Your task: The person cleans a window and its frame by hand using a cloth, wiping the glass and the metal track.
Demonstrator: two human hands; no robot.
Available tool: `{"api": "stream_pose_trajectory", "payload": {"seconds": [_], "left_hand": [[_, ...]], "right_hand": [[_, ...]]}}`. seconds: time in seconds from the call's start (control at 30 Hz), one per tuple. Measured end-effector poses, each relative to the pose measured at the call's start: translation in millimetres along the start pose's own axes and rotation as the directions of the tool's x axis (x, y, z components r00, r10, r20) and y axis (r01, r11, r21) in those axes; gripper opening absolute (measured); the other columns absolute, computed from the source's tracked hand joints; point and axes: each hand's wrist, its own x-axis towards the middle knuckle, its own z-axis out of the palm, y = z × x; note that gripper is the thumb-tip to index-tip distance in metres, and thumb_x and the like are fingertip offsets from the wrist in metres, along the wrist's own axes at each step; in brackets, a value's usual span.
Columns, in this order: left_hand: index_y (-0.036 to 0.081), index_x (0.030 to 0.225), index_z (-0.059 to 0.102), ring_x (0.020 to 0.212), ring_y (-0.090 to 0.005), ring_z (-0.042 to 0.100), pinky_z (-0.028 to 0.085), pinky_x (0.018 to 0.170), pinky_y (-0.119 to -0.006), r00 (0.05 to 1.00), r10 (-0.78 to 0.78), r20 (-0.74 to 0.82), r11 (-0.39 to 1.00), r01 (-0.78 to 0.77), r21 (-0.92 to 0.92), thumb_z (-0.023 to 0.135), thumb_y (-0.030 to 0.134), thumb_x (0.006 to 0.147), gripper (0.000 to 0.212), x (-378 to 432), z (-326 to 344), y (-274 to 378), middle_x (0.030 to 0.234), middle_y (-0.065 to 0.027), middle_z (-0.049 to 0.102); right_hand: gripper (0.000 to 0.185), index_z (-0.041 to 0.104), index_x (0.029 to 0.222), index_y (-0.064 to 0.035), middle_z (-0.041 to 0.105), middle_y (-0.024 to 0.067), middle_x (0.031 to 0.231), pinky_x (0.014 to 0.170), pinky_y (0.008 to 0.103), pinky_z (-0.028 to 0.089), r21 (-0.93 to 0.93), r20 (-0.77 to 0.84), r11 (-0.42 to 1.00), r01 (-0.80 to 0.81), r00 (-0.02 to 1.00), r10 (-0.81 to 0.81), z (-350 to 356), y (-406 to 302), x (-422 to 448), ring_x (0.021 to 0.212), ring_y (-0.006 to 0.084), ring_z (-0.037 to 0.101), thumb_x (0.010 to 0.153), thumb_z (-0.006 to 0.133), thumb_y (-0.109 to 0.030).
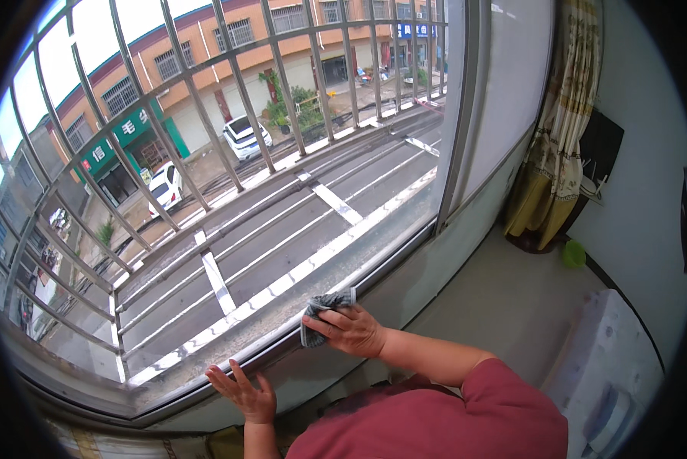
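My right hand [352, 331] presses a grey cloth [322, 312] onto the lower frame rail [398, 265] of a window. The cloth is bunched under my fingers and laps over the rail. To the left, my left hand [245, 393] is held up with its fingers spread, nothing in it. Its fingertips are close to the same rail; whether they touch it I cannot tell. Beyond the rail lies a rough outer ledge [332, 276]. A metal security cage [271, 106] with upright bars and a barred floor [217, 278] juts out past it.
A frosted sliding pane [507, 86] fills the window's right part. Patterned curtains [561, 132] hang in the corner beside a dark stand [601, 137]. A green plastic container [574, 254] is on the floor [492, 287]. A pale covered surface [599, 350] stands at right.
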Motion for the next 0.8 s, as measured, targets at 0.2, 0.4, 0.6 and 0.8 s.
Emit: {"api": "stream_pose_trajectory", "payload": {"seconds": [0.2,0.4,0.6,0.8], "left_hand": [[0.006,0.136,0.023,0.13,-0.0455,0.004,0.012,0.103,-0.057,0.996,0.021,0.089,0.998,-0.027,0.061,0.055,0.02,0.073,0.072,-10.4,3.1,-7.2,0.143,-0.0225,0.006],[0.008,0.136,0.021,0.13,-0.0452,0.001,0.009,0.103,-0.057,0.994,0.005,0.113,1.0,-0.007,0.021,0.06,0.023,0.069,0.079,-13.6,5.9,-4.7,0.142,-0.0231,0.005],[0.009,0.136,0.021,0.13,-0.0455,0.002,0.009,0.103,-0.057,0.99,-0.01,0.142,1.0,0.006,0.026,0.061,0.026,0.069,0.079,-10.0,2.8,-3.4,0.142,-0.0234,0.006],[0.01,0.136,0.023,0.13,-0.0447,0.005,0.011,0.104,-0.055,0.988,0.013,0.151,0.999,-0.018,0.033,0.061,0.025,0.07,0.078,-11.6,-1.3,-10.5,0.142,-0.023,0.007]], "right_hand": [[0.06,0.026,0.135,-0.0075,0.029,0.0236,0.131,0.098,0.0517,0.02,-0.215,-0.273,0.887,-0.409,0.897,0.348,-42.1,78.6,15.7,0.118,0.0422,0.029,0.082,0.048,-0.026],[0.063,0.015,0.137,-0.0007,0.014,0.0334,0.134,0.102,0.0506,0.013,-0.052,-0.544,0.861,-0.505,0.738,0.4,-46.8,94.6,43.9,0.124,0.0475,0.018,0.088,0.041,-0.033],[0.058,0.03,0.132,-0.0068,0.03,0.0135,0.136,0.107,0.0451,0.013,0.037,0.058,0.97,0.239,0.969,-0.241,25.8,2.2,43.3,0.128,0.0295,0.025,0.081,0.048,-0.028],[0.049,0.039,0.125,-0.0086,0.048,0.0103,0.118,0.093,0.0417,0.035,0.133,0.247,0.987,0.087,0.962,-0.118,-20.7,54.4,69.4,0.109,0.0266,0.046,0.078,0.051,-0.018]]}}
